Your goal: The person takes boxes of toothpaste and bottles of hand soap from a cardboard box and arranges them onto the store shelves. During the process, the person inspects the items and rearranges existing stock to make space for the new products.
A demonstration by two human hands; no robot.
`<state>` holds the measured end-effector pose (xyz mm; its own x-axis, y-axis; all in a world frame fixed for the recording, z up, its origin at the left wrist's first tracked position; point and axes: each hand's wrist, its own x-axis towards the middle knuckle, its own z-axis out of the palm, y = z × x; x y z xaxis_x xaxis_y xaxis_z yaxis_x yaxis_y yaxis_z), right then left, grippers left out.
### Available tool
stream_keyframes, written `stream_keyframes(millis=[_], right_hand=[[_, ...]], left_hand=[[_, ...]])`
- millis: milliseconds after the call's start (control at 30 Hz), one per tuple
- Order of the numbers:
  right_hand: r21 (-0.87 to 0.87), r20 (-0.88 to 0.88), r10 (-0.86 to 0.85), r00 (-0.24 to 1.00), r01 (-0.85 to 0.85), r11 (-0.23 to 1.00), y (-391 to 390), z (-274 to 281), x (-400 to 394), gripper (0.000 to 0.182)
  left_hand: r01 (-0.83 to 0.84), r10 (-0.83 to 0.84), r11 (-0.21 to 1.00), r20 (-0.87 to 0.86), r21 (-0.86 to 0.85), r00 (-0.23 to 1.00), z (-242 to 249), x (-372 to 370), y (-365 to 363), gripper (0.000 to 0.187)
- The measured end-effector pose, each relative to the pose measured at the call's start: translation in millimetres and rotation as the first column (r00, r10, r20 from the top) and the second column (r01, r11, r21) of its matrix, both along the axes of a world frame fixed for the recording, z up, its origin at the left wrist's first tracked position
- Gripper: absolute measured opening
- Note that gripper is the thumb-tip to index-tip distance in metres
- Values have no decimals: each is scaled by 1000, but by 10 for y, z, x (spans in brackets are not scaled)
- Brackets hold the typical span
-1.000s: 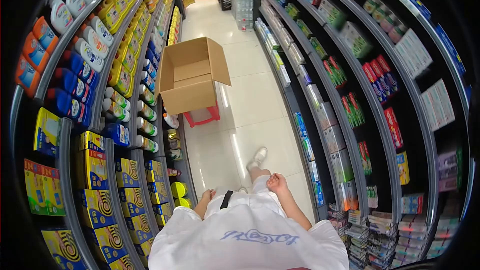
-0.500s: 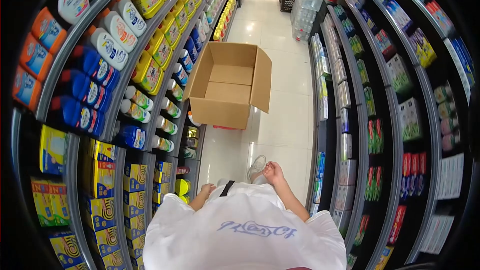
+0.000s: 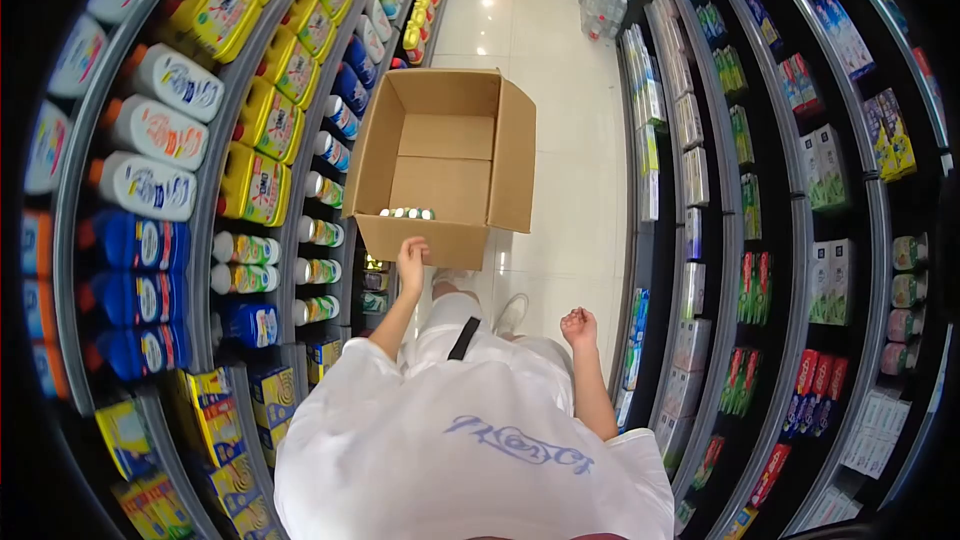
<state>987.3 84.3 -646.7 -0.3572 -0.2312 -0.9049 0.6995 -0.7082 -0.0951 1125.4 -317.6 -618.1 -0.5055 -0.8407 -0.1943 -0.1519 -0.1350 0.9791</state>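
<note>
Head view, looking down an aisle between two runs of shelves. One cardboard box [image 3: 445, 155] stands open on the floor by the left shelves, its four flaps up, and a few small bottles [image 3: 405, 212], too small to count for sure, show along the inside of its near wall. The left hand [image 3: 411, 262] reaches forward with fingers loosely spread, holding nothing, at the upper edge of that near wall; I cannot tell whether it touches the card. The right hand [image 3: 578, 326] hangs loosely curled and empty beside the hip, well apart from the box.

To my eye the step in hand is reaching into the box. It would go best with the hand brought over the near wall's top edge, clear of the flaps, then straight down onto one bottle.
</note>
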Motion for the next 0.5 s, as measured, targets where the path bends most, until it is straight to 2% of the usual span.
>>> stream_keyframes(millis=[33, 100, 167, 233, 267, 300, 333, 367, 400, 433, 500], right_hand=[[-2, -21, -23, 1000, 23, 1000, 20, -26, 27, 17], [-2, -30, -78, 997, 78, 997, 41, -31, 102, 17], [96, -80, -166, 983, 174, 980, 68, 0, 279, 16], [135, -76, -224, 972, 233, 963, 68, -17, 511, 16], [159, -30, -288, 957, 289, 944, 53, -70, 639, 16], [186, 14, -349, 937, 341, 922, 57, -150, 776, 16], [141, 17, -358, 933, 352, 925, 95, -323, 925, 16], [148, 21, -371, 928, 365, 919, 30, -377, 1008, 16], [153, 30, -385, 922, 376, 914, -25, -430, 1072, 16], [157, 40, -399, 916, 388, 908, -78, -478, 1131, 15], [201, 18, -412, 911, 400, 894, -353, -279, 1115, 13]], left_hand=[[31, -30, 996, 16, -79, 999, 16, -128, -141, 19], [51, -47, 996, 55, -73, 997, -309, -358, -509, 19], [75, -69, 995, 91, -67, 993, -509, -525, -887, 18], [184, -59, 959, 480, -217, 875, -569, -695, -1192, 18], [320, -74, 908, 650, -270, 757, -436, -743, -1300, 28], [338, -89, 904, 655, -264, 750, -408, -796, -1422, 28], [282, -197, 959, 710, -2, 676, -398, -854, -1554, 30], [190, -319, 948, 731, 257, 603, -396, -890, -1659, 32], [143, -427, 885, 646, 444, 633, -391, -897, -1739, 32], [153, -438, 881, 648, 448, 623, -391, -930, -1801, 32], [186, -656, 707, 535, 682, 533, -548, -919, -1987, 34]])
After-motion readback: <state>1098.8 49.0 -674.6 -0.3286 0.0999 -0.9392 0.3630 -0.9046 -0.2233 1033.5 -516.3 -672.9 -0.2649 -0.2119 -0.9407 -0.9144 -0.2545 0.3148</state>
